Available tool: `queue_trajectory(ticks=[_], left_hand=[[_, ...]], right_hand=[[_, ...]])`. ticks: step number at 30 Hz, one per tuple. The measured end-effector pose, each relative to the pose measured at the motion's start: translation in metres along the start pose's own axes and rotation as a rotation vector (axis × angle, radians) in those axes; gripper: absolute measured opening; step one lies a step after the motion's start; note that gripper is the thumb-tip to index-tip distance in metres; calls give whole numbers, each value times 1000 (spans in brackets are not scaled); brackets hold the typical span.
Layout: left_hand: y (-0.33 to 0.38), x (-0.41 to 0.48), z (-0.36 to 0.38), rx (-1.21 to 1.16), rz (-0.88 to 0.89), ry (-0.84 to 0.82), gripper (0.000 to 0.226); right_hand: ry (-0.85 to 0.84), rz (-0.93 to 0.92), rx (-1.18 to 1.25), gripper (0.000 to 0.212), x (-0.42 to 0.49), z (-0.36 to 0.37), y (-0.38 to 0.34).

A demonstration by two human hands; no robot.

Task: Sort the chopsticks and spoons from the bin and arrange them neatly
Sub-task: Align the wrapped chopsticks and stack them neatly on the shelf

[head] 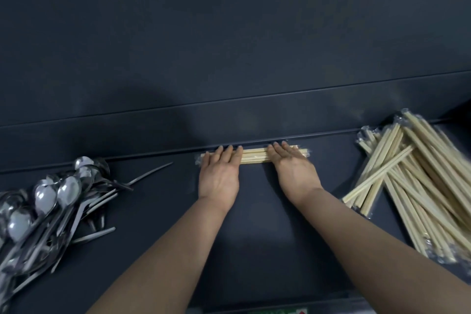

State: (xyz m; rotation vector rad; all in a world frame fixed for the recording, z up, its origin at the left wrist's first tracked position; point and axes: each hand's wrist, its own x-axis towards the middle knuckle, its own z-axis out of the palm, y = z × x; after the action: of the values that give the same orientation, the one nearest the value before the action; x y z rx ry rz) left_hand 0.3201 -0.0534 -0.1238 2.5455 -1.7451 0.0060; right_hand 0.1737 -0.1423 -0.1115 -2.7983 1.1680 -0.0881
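Observation:
A small bundle of wrapped wooden chopsticks (pixel 254 155) lies crosswise against the raised back ledge of the dark surface. My left hand (pixel 220 173) rests flat on its left end, fingers extended and together. My right hand (pixel 293 171) lies flat on its right end in the same way. Both palms face down and press on the bundle; neither hand grips it. A loose heap of wrapped chopsticks (pixel 413 181) lies at the right. At the left sits a pile of metal spoons (pixel 51 201), bowls up and handles crossing.
The dark table (pixel 254 224) has a raised ledge (pixel 153 135) running along its back, with a dark wall behind. The chopstick heap reaches the right edge of the view. A green and white label (pixel 280 311) shows at the bottom edge.

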Motion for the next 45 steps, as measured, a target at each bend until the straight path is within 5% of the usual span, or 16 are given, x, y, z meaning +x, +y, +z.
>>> queue_trajectory(ticks=[8, 12, 21, 26, 32, 36, 39, 42, 45], left_hand=[[22, -22, -13, -59, 16, 139, 60], [63, -21, -20, -205, 56, 107, 49], [198, -4, -39, -389, 121, -47, 38], [250, 8, -37, -325, 18, -244, 52], [268, 10, -36, -273, -49, -277, 11], [258, 5, -38, -376, -177, -215, 9], [258, 2, -42, -634, -157, -127, 5], [274, -8, -51, -818, 88, -141, 7], [289, -12, -51, -858, 274, -219, 14]], right_hand=[[258, -19, 23, 51, -39, -23, 44], [187, 43, -17, 65, -69, -31, 76], [301, 264, -8, 38, -130, -57, 166], [267, 288, 44, 39, -149, -61, 205], [122, 278, 39, 40, -160, -57, 218], [189, 263, 39, 34, -154, -64, 217], [258, 226, 293, 39, -144, -77, 207], [139, 263, 919, 49, -131, -86, 194], [224, 379, 1200, 24, -125, -88, 198]])
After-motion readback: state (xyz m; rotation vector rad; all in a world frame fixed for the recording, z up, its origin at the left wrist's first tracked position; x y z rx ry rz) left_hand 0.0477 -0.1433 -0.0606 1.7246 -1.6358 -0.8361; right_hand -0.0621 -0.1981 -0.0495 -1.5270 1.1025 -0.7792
